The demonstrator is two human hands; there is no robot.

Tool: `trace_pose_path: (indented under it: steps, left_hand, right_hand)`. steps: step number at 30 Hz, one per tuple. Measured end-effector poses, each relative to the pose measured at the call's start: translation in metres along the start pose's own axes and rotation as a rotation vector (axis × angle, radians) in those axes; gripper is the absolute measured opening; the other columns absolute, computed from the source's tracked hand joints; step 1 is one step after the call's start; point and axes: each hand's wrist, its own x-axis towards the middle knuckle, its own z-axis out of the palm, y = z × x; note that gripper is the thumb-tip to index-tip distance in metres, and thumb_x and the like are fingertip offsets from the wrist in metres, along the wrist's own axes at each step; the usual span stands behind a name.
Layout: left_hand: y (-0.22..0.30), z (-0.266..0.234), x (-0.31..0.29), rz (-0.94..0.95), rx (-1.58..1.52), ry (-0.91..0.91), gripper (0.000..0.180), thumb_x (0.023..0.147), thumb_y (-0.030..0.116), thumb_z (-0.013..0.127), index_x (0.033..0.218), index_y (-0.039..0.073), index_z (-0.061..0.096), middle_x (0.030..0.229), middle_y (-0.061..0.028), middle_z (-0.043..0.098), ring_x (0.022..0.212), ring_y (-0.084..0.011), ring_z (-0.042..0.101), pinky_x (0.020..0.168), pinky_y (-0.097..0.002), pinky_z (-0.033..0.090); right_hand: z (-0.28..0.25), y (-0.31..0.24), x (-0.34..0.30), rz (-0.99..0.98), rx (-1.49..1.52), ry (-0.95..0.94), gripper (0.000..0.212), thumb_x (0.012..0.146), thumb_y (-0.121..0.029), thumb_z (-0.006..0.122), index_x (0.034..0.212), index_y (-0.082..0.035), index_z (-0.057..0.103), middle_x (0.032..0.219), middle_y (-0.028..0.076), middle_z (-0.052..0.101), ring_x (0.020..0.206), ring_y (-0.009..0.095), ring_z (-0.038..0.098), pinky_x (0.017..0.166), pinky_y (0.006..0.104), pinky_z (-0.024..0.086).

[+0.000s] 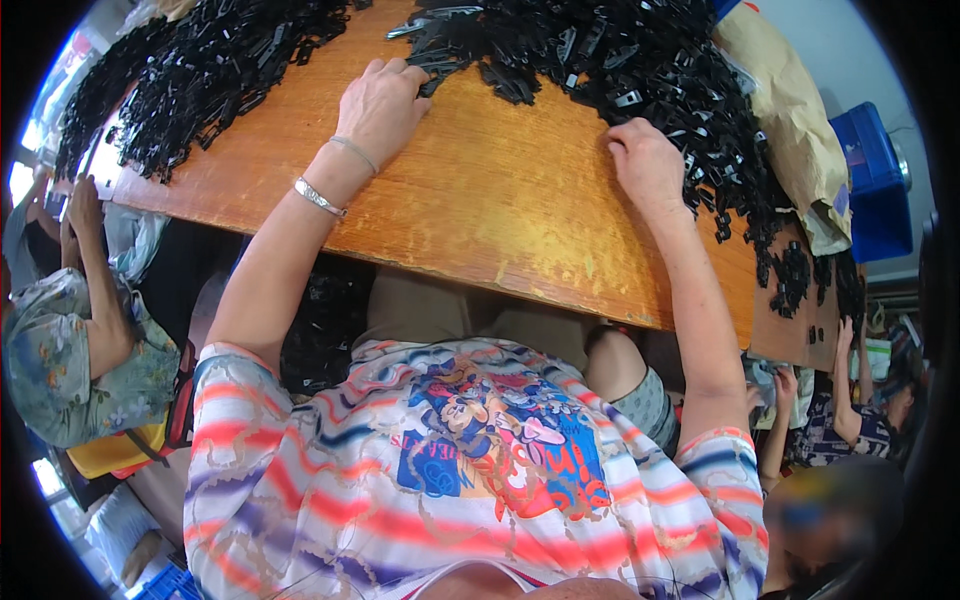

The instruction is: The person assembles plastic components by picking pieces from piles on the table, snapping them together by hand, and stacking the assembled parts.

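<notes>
My left hand (383, 105) is on the wooden table, its fingers bent and closed over a small black plastic part (428, 87) at the near edge of a pile. My right hand (648, 165) is curled at the edge of the large heap of black plastic parts (660, 75). Its thumb and fingers are drawn together, and what they hold, if anything, is hidden. Many of the parts look like small, long clips, some with shiny faces. Bare wood lies between the two hands.
Another black heap (215, 70) covers the far left of the wooden table (480, 200). A brown paper sack (790, 120) and a blue plastic bin (875, 180) stand at the right. People sit at both sides, one in a flowered shirt (85, 350) at the left.
</notes>
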Motion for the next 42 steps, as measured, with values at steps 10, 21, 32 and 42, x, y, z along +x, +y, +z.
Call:
trace_pose_path:
  steps: [10,21,32,42]
  left_hand:
    - [0.014,0.0,-0.01,-0.008,-0.159,-0.079,0.024,0.092,0.01,0.08,0.113,0.003,0.073,0.112,-0.015,0.074,0.109,-0.0374,0.07,0.093,-0.0476,0.056]
    - [0.064,-0.016,-0.015,-0.282,-0.943,-0.229,0.021,0.095,0.003,0.081,0.114,0.002,0.071,0.099,-0.0028,0.068,0.091,-0.0095,0.066,0.081,-0.0281,0.056]
    - [0.043,0.001,-0.046,0.003,-0.466,-0.104,0.022,0.089,0.013,0.085,0.106,0.003,0.075,0.101,-0.0111,0.07,0.097,-0.0289,0.07,0.085,-0.0398,0.056]
    - [0.034,-0.007,-0.059,0.037,-0.363,-0.056,0.02,0.089,0.015,0.085,0.106,0.005,0.078,0.102,-0.0101,0.068,0.103,-0.0329,0.065,0.092,-0.0432,0.053]
  right_hand:
    - [-0.021,-0.007,-0.01,0.093,0.364,0.035,0.025,0.093,-0.006,0.078,0.117,-0.009,0.079,0.116,0.007,0.073,0.094,0.03,0.076,0.085,0.045,0.062]
    - [-0.011,-0.029,-0.008,-0.212,0.182,-0.012,0.026,0.095,-0.006,0.076,0.121,-0.011,0.075,0.109,0.008,0.071,0.095,0.032,0.072,0.084,0.0417,0.06]
    - [-0.031,-0.078,-0.014,-0.055,0.457,-0.315,0.023,0.095,-0.011,0.077,0.116,-0.006,0.069,0.104,0.018,0.076,0.095,0.041,0.074,0.08,0.0501,0.058]
    - [-0.027,-0.101,-0.008,-0.235,0.218,-0.167,0.024,0.097,-0.016,0.078,0.119,-0.008,0.077,0.102,0.013,0.072,0.092,0.036,0.075,0.079,0.0471,0.06]
